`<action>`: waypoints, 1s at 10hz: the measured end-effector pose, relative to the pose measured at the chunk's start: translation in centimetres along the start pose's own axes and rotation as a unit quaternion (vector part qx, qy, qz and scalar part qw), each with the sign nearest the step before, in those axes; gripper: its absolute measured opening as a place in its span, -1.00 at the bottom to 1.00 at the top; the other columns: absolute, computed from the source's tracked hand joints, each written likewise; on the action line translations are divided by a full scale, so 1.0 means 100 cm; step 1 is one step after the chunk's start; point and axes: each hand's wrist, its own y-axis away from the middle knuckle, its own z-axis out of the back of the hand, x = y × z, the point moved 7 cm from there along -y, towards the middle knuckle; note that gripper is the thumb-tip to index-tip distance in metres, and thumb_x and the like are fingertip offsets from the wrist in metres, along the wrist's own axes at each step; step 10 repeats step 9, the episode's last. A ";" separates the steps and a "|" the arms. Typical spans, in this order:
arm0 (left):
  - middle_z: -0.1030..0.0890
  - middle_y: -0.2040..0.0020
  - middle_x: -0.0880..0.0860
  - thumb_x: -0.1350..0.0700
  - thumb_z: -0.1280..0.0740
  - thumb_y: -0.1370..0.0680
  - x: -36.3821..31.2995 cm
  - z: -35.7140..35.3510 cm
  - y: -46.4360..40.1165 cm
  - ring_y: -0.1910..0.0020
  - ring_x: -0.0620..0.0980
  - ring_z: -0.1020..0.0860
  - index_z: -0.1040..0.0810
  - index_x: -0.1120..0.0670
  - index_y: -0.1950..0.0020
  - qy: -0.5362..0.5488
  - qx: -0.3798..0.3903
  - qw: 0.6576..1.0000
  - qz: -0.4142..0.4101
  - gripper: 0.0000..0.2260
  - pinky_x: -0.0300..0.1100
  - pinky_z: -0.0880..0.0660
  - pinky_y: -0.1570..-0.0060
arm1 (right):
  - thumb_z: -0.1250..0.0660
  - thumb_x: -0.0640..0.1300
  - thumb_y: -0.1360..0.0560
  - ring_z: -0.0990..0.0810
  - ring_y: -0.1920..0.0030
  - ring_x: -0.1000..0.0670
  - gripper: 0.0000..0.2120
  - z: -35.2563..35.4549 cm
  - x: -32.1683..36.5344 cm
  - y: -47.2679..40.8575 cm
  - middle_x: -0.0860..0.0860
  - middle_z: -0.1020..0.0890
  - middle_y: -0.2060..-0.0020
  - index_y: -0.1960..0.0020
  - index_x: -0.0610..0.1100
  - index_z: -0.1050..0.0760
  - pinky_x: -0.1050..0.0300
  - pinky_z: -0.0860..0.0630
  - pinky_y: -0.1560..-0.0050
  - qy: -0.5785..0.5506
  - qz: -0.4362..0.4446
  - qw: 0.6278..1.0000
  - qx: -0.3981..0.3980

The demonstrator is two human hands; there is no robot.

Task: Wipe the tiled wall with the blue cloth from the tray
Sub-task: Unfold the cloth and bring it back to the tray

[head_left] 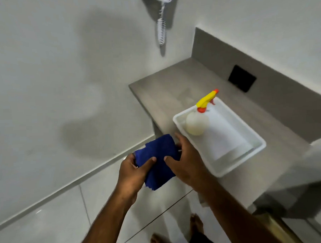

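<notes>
Tray [230,170] sits on the desk [166,95], spray bottle [197,125] in it; cloth [158,161] is left of the tray, off the desk's edge, wall [54,70] behind.

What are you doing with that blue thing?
A person is holding a folded blue cloth with both hands, the left hand and the right hand, out over the floor beside a grey counter. A white tray on the counter holds a spray bottle with a yellow trigger. The cloth is not touching the wall yet, so wiping has not started.
</notes>
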 end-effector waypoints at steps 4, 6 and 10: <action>-0.65 -0.06 0.03 -0.03 -0.39 -0.52 0.000 -0.234 -0.042 -0.03 0.02 -0.63 -0.47 0.05 -0.15 -0.462 0.065 0.873 -0.140 -0.72 -0.17 -0.55 0.04 | -0.46 -0.19 -0.47 -0.58 -0.24 -0.15 -0.38 0.157 -0.137 -0.048 -0.15 -0.59 -0.27 -0.45 -0.13 -0.29 -0.10 -0.52 -0.29 0.128 -0.162 0.975 -0.079; -0.64 -0.05 0.10 -0.02 -0.34 -0.51 0.014 -0.259 -0.056 -0.09 0.11 -0.53 -0.53 0.08 -0.09 -0.638 0.047 0.744 -0.192 -0.77 -0.09 -0.48 0.01 | -0.39 -0.16 -0.48 -0.57 -0.22 -0.12 -0.52 0.144 -0.161 -0.075 -0.12 -0.59 -0.23 -0.36 -0.16 -0.35 0.00 -0.49 -0.26 0.233 -0.147 0.961 0.013; -0.59 -0.13 0.19 -0.15 -0.36 -0.47 -0.031 -0.222 -0.046 -0.11 0.20 -0.51 -0.58 0.15 -0.16 -0.645 -0.031 0.696 -0.314 -0.57 0.05 -0.48 -0.04 | -0.31 0.06 -0.54 -0.62 0.10 -0.02 -0.75 0.145 -0.098 -0.081 -0.04 -0.65 0.06 -0.08 -0.10 -0.51 0.09 -0.57 0.07 0.402 0.033 0.910 -0.094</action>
